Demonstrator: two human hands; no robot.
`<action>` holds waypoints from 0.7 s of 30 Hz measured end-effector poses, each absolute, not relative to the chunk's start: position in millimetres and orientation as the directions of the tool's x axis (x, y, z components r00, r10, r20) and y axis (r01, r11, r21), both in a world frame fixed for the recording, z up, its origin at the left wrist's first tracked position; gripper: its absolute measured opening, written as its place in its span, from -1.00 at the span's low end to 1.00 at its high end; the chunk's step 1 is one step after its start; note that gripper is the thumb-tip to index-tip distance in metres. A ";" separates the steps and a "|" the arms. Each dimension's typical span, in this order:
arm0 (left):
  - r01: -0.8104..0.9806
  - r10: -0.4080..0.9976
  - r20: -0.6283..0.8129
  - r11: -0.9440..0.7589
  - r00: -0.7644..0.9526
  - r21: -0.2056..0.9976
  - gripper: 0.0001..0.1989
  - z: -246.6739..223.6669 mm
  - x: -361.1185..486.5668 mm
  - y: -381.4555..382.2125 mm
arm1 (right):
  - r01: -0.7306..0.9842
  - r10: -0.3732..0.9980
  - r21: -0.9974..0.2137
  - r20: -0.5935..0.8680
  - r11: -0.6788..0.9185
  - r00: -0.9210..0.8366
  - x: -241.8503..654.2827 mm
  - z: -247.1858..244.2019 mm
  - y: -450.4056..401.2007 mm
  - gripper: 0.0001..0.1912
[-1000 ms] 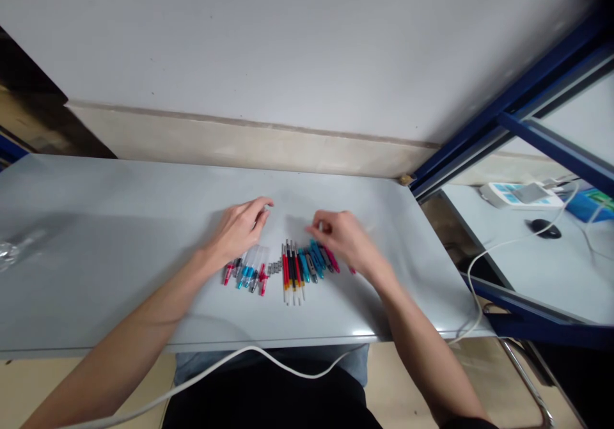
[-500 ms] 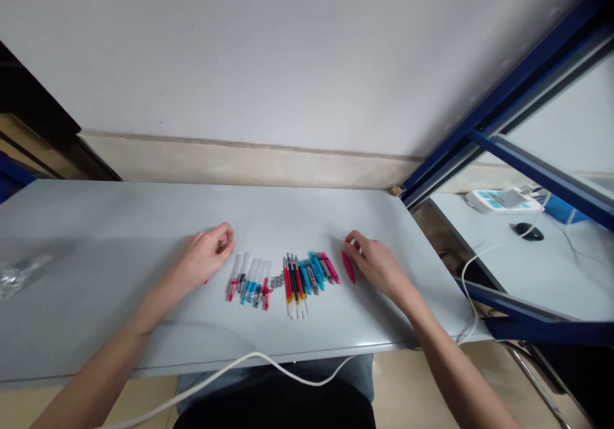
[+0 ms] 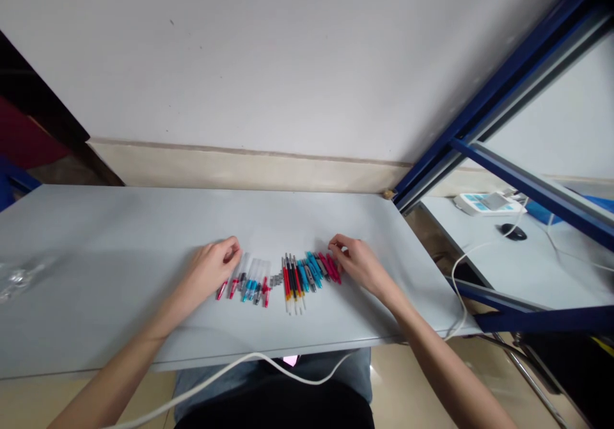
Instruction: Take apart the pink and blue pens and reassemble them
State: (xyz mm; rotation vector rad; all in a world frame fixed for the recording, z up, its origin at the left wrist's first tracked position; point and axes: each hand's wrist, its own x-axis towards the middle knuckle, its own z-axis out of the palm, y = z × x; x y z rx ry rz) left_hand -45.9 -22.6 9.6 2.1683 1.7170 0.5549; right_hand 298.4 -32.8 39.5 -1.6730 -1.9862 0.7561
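Pen parts lie in a row across the middle of the grey table. My left hand (image 3: 218, 264), fingers curled together, is at the row's left end, beside clear barrels (image 3: 259, 269) with red, blue and dark tips. A red-tipped piece (image 3: 221, 289) shows just below it. Small grey parts (image 3: 277, 280) sit between the barrels and several red and black refills (image 3: 293, 277). Right of these are blue and grey pen pieces (image 3: 311, 270), then pink ones (image 3: 329, 268). My right hand (image 3: 352, 257) touches or hovers at the pink pieces, its fingers bent; what they hold is hidden.
A crumpled clear plastic bag (image 3: 19, 279) lies at the table's far left. A white cable (image 3: 259, 356) hangs across the front edge. On the right, past a blue metal frame (image 3: 542, 179), a second table bears a white device (image 3: 489, 203) and a black mouse (image 3: 513, 231).
My right hand has moved left, and the separate pink piece now lies against the other pink ones. My left hand has shifted slightly right and down, showing more of the red-tipped piece.
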 end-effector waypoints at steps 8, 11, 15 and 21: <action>0.811 0.957 0.101 -0.284 0.271 0.512 -0.78 22.1 -37.1 5.5 | 0.577 0.970 -0.811 -0.055 0.095 -0.237 303.1 22.1 28.3 -0.73; 0.772 0.948 0.190 -0.317 0.254 0.551 -0.80 23.6 -27.4 36.9 | 0.599 0.991 -0.792 0.058 0.120 -0.122 293.9 13.9 54.6 -0.72; 0.741 0.945 0.306 -0.290 0.120 0.606 -0.77 11.4 -25.4 67.2 | 0.615 0.986 -0.776 0.164 0.141 -0.020 285.9 -1.5 61.5 -0.73; 0.716 0.916 0.402 -0.280 -0.002 0.640 -0.75 -4.4 -45.6 70.4 | 0.564 0.952 -0.785 0.305 0.258 -0.011 286.8 -6.4 49.8 -0.92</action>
